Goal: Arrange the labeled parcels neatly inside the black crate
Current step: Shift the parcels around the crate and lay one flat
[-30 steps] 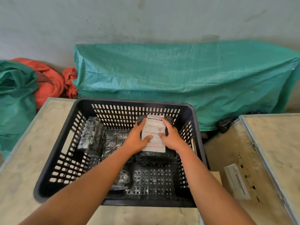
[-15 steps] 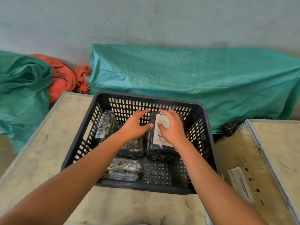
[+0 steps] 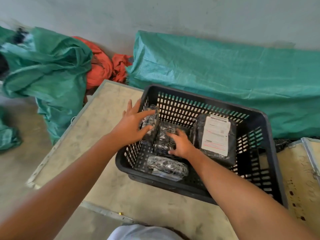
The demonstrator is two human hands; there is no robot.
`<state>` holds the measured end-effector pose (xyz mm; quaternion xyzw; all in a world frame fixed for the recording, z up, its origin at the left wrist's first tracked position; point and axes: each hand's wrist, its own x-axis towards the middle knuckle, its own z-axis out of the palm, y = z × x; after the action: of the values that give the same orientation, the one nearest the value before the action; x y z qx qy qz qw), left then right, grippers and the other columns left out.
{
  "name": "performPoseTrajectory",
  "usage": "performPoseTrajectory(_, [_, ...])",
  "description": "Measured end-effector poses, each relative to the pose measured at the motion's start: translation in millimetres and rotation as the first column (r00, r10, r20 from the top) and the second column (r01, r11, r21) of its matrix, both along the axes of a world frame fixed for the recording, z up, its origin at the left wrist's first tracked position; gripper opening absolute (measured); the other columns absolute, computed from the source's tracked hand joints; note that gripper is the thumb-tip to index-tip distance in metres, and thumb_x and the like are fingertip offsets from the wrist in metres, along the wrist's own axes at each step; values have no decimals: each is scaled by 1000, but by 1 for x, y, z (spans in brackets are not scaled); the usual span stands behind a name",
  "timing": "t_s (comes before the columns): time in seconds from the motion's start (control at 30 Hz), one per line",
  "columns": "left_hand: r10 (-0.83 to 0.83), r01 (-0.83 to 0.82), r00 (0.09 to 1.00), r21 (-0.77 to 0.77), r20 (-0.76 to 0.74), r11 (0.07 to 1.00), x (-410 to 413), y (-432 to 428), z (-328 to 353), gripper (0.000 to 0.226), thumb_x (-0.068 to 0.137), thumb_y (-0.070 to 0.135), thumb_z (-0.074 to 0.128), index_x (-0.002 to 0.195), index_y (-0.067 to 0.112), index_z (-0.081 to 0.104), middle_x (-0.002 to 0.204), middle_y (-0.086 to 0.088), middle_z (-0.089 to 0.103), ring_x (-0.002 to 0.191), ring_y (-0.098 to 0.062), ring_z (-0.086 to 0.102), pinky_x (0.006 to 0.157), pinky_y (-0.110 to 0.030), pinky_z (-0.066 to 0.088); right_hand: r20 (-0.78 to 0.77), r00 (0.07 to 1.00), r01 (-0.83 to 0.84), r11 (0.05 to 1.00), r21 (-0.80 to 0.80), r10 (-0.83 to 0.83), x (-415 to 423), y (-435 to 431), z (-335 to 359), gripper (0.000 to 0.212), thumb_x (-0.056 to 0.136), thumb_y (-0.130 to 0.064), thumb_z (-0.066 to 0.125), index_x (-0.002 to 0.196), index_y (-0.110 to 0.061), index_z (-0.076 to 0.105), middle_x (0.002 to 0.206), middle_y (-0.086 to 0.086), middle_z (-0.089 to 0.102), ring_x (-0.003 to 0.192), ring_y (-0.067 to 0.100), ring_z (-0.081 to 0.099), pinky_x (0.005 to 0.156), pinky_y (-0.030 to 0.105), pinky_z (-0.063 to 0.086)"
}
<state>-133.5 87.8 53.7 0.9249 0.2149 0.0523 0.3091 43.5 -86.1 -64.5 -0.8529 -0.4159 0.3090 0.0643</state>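
The black slotted crate sits on a pale board. A black-wrapped parcel with a white label lies inside it at the right. Against the crate's left wall stands an upright wrapped parcel; my left hand has its thumb and fingers around it. My right hand rests palm down on a wrapped parcel in the crate's middle. Another wrapped parcel lies at the near left corner.
A pale tabletop carries the crate. A second board adjoins on the right. Green tarp covers something behind; green sacks and an orange sack lie at the left by the wall.
Both hands left the labeled parcel and moved left: the left to the upright parcel by the wall, the right onto the middle parcel. The camera view swung left.
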Motion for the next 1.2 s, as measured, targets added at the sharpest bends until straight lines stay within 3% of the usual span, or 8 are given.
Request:
performPoseTrajectory(0.2, [120,-114,993,-364,-5,924,-16,16,-12,62,94,22,70,149,40,47,153,2,50,140,-18,46,116,-36,35,142,973,-145,961,-237,182,-10,11,-22,125,76,-13,89,161,-42,2,168,15,-23,153,42,-19,117,71,15])
performPoseTrajectory(0.43, [188,-127,980,-535,62,835,-19,17,-23,65,95,11,69,143,51,50,144,17,56,134,-5,50,114,-31,38,127,980,-130,974,-184,155,-10,9,-21,119,80,2,80,161,-45,6,170,11,-17,155,40,-12,121,61,23])
performPoseTrajectory(0.53, [189,-116,979,-548,77,829,-18,18,-25,65,95,12,68,141,55,49,144,21,54,134,-3,49,114,-31,38,25,994,-100,991,-85,103,3,8,0,106,75,-10,88,159,-39,30,168,9,21,143,33,45,107,40,50])
performPoseTrajectory(0.6, [187,-112,979,-550,82,828,-18,19,-27,65,96,13,68,140,57,49,145,23,53,135,-3,49,114,-31,38,-79,993,-83,995,47,86,16,2,14,94,72,-11,87,153,-32,45,137,-1,65,81,4,69,67,18,55])
performPoseTrajectory(0.7, [181,-107,980,-550,82,828,-18,20,-28,66,96,13,68,138,60,49,146,22,52,137,-4,46,113,-29,37,-188,982,35,983,183,0,29,-5,34,78,74,-16,83,144,-37,57,75,-23,71,43,1,42,45,15,38])
performPoseTrajectory(0.93, [188,-114,979,-550,81,827,-19,20,-32,64,96,16,68,139,60,49,148,19,52,137,-4,46,104,-20,37,-355,919,290,903,318,-171,29,-19,75,56,77,-29,80,116,-66,65,110,-26,74,81,-1,71,75,27,55])
performPoseTrajectory(1.07, [179,-105,981,-566,76,818,-18,20,-24,60,95,14,70,140,52,54,142,18,55,131,-3,51,110,-28,41,-464,870,376,832,409,-165,27,-41,98,51,77,-31,75,121,-55,69,59,-23,63,48,-1,44,58,11,41])
performPoseTrajectory(1.2, [189,-149,980,-394,64,907,-15,22,1,47,93,29,72,131,55,61,155,0,47,144,-18,42,109,-36,42,-525,841,418,774,476,-132,31,-57,131,47,84,-17,73,122,-44,73,60,14,53,46,11,27,48,23,29])
